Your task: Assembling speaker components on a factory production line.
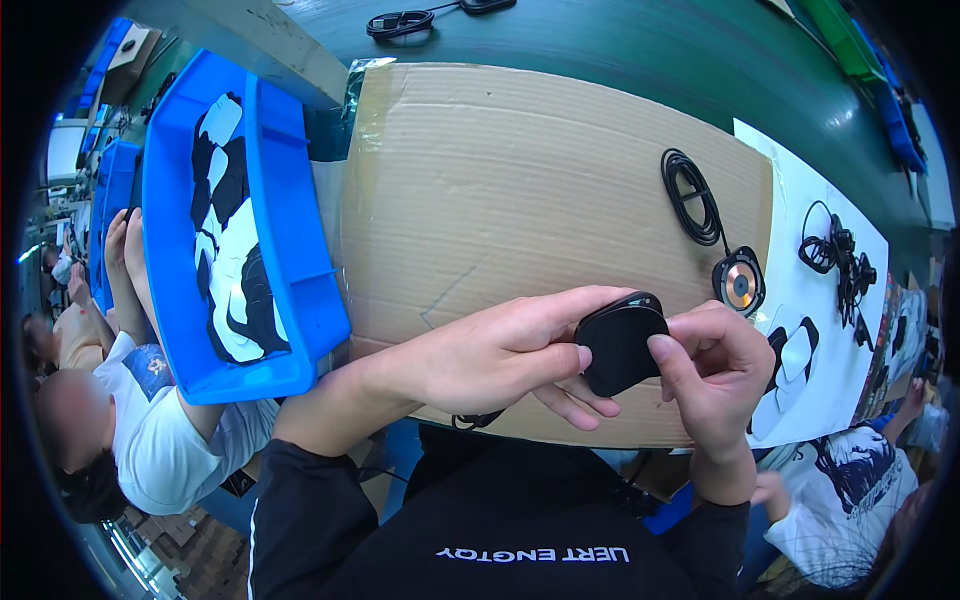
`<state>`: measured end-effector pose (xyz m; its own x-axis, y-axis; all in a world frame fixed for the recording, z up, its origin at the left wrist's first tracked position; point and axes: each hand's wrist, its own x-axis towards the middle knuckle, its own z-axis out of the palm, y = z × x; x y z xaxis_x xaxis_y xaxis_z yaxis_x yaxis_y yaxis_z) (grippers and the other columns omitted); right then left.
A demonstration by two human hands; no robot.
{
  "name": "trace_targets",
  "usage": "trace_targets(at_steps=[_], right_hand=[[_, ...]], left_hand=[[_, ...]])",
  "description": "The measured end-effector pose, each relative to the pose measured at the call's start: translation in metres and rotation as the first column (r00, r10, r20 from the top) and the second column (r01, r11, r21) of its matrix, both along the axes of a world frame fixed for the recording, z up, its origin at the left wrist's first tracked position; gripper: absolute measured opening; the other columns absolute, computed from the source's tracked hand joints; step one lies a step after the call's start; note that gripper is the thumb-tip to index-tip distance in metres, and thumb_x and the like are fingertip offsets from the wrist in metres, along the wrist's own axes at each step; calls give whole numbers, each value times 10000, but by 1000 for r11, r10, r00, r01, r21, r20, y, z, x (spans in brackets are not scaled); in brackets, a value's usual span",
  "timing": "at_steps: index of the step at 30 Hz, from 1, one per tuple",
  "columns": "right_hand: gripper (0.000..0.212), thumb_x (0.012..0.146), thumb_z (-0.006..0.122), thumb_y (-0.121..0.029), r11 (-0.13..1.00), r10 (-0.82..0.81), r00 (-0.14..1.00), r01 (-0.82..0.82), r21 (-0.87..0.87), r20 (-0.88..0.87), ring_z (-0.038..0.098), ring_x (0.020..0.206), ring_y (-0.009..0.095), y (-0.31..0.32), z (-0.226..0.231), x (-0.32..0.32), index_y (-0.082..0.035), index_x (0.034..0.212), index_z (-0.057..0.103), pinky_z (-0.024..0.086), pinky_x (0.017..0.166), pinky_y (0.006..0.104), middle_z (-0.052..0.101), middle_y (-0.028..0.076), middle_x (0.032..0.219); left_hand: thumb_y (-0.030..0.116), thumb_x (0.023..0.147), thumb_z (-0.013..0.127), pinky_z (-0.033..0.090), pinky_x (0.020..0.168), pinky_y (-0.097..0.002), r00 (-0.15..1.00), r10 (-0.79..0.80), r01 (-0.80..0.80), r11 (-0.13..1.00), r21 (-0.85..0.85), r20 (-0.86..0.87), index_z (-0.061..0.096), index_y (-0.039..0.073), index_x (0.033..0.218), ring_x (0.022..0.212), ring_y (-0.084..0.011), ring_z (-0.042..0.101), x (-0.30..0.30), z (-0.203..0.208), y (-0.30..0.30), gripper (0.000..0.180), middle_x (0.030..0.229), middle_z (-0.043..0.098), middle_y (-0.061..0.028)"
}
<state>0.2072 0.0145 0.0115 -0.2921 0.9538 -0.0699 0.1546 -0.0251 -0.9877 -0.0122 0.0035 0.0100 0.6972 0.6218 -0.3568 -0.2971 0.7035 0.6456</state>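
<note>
My left hand [505, 350] grips a black rounded-square pad [622, 352] by its left side, thumb on the flat black face. Small marks show along the pad's upper edge. At the right edge of the pad, my right hand [722, 375] has thumb and forefinger pinched together; anything thin between them is hidden. Just beyond my right hand lies a wireless charger coil unit [740, 282], a black frame around a copper coil. Its coiled black cable [690, 198] rests on the cardboard sheet [520, 190].
To the left stands a blue bin [300, 250] holding black and white cut pieces [235, 270]. On a white sheet [850, 250] at right lie black cables [845, 260] and more pieces [795, 360]. Another cable [400, 24] lies at the back. Co-workers sit on both sides.
</note>
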Motion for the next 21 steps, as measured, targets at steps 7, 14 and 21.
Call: trace_targets(at_steps=[7,14,21], right_hand=[[145,737,695,85,963,34,988,-72,259,149,436,522,68,3,-6,-1,24,864,660,343,444,179,600,54,733],[148,747,709,67,873,-45,949,-114,475,311,439,522,80,1,-9,-7,26,878,655,364,442,205,599,61,758],[164,773,714,15,880,-173,905,-35,473,389,437,521,80,2,0,-11,18,922,646,370,442,208,582,54,754]], left_hand=[[-50,932,299,588,844,-320,996,11,-6,998,66,-85,243,3,1452,999,-264,660,3,2,-2,526,1149,578,-237],[-58,930,311,584,853,-327,956,25,84,930,358,-291,214,3,1458,1009,-260,654,7,3,-7,541,1158,574,-229],[-49,938,325,578,873,-339,977,82,-19,953,301,-197,199,7,1463,1029,-275,646,10,3,-7,543,1215,545,-226]])
